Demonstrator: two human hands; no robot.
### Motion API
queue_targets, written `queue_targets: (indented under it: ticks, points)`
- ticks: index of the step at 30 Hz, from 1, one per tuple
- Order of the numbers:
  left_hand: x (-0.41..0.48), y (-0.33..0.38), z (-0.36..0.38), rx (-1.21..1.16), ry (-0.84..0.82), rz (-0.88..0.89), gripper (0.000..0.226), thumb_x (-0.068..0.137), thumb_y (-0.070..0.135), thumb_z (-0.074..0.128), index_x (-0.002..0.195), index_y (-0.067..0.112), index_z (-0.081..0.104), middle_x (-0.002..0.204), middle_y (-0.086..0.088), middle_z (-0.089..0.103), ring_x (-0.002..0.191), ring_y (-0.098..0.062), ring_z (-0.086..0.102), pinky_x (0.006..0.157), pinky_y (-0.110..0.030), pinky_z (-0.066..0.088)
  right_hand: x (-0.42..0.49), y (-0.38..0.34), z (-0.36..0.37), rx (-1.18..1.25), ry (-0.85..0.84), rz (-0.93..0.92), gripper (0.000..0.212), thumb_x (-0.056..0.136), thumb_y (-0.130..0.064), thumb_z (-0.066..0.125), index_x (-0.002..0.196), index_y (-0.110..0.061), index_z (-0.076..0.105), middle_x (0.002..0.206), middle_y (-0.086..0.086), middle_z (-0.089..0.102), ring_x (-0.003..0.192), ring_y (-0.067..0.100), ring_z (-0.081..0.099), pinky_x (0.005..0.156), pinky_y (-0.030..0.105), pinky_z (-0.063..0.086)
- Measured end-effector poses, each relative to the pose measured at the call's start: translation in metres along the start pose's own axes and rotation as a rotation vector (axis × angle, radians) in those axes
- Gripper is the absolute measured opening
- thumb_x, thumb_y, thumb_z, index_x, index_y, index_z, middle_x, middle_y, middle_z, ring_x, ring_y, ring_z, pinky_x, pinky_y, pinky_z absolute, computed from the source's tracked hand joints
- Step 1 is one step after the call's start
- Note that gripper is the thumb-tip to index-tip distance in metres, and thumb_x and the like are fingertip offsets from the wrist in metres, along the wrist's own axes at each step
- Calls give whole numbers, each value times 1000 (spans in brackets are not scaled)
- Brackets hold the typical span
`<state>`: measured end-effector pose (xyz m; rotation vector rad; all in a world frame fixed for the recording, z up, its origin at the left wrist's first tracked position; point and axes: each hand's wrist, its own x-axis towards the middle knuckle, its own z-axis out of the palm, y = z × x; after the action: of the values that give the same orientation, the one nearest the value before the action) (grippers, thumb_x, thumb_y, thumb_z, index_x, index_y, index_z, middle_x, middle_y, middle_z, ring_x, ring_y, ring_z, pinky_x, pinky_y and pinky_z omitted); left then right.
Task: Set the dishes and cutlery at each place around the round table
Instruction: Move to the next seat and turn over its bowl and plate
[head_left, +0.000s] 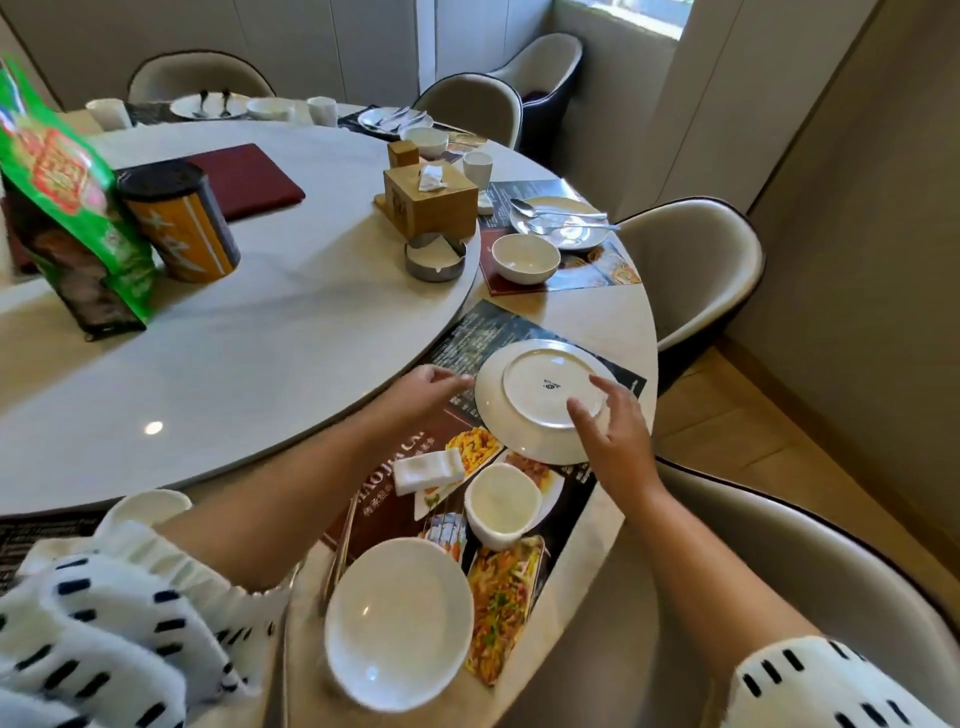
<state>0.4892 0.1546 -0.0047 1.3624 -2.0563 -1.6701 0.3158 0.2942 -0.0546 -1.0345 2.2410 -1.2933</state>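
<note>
A white plate (540, 400) lies upside down on the dark printed placemat (493, 322) at the near right place, its maker's mark facing up. My left hand (428, 389) touches its left rim with curled fingers. My right hand (615, 431) grips its right side, thumb on the foot ring and fingers spread over the rim. Closer to me on the same mat are a white cup (501, 504), a wrapped white towel (428, 470), chopsticks (343, 556) and a white bowl (400, 623) at the table's edge.
The place to the right holds a plate with spoons (561, 221), a bowl (524, 257) and a cup (477, 166). On the turntable (260, 338) stand a tissue box (431, 200), an ashtray (435, 255), a canister (182, 223) and a green bag (67, 208). Chairs (691, 265) ring the table.
</note>
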Motion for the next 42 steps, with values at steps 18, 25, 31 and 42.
queue_targets:
  ticks: [18,25,31,42]
  points:
    - [64,0,40,-434,110,-410,49,97,21,43,141,3,33,144,-22,36,132,-39,37,109,-39,32,71,36,31,-555,-268,15,70,88,-62,39,147,-39,10,158,-3,-13,144,25,-18,115,45,-10]
    - [65,-2,33,-448,133,-419,44,97,17,40,138,0,37,141,-21,39,131,-35,39,109,-38,31,71,31,45,-560,-272,-15,70,87,-63,39,147,-41,10,158,-3,-12,144,25,-16,115,45,-8]
    - [61,1,33,-521,158,-414,42,99,18,41,136,-2,40,141,-18,42,132,-31,39,112,-38,30,70,30,44,-553,-270,-34,68,87,-63,39,146,-43,10,158,-3,-10,145,25,-13,116,46,-6]
    - [45,21,-1,-780,135,-295,36,98,5,41,131,-9,41,73,-15,62,47,-17,66,54,-21,57,53,18,19,-237,-203,-838,57,92,-60,29,139,-28,35,145,5,40,134,26,36,106,47,35]
